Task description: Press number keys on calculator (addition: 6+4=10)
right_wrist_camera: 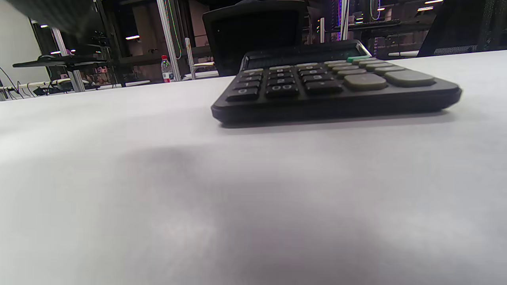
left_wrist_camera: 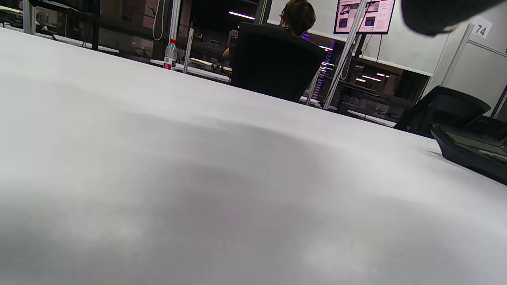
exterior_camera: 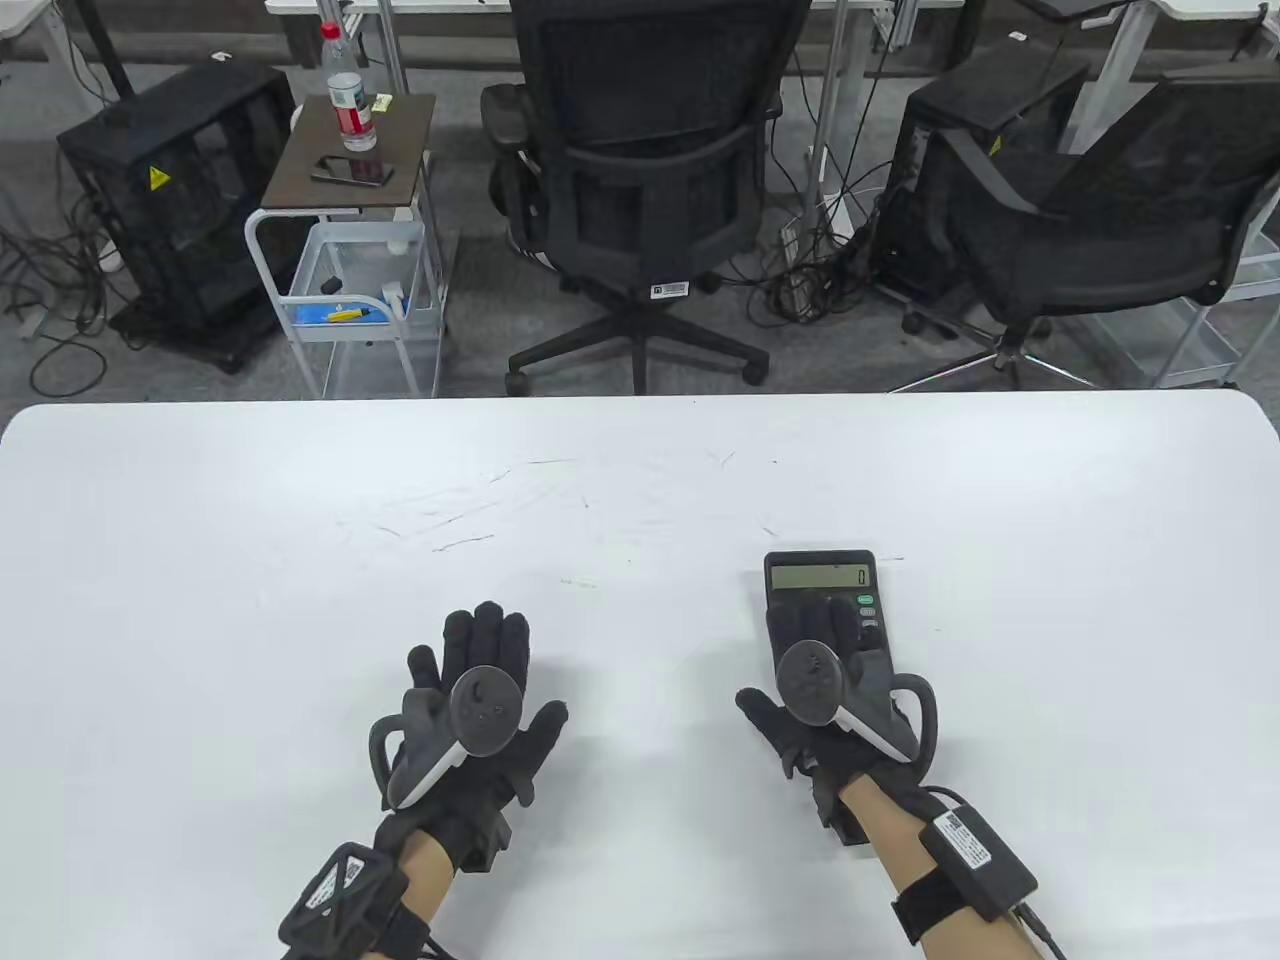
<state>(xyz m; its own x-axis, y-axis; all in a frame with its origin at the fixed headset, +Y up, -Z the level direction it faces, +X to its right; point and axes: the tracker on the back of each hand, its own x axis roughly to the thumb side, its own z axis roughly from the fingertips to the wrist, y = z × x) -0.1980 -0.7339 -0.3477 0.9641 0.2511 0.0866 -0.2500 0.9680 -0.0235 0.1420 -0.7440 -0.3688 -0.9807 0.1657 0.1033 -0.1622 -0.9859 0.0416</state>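
A black calculator lies on the white table, right of the middle, and its display reads 0. My right hand is over its keypad with fingers stretched out, hiding most keys; whether a finger touches a key I cannot tell. In the right wrist view the calculator shows from the front with dark number keys and grey keys on the right. My left hand lies flat and spread on the table, left of the calculator, holding nothing. The left wrist view shows the calculator's edge at far right.
Beyond the table's far edge stand two black office chairs, a small cart with a bottle and a phone, and computer cases with cables on the floor.
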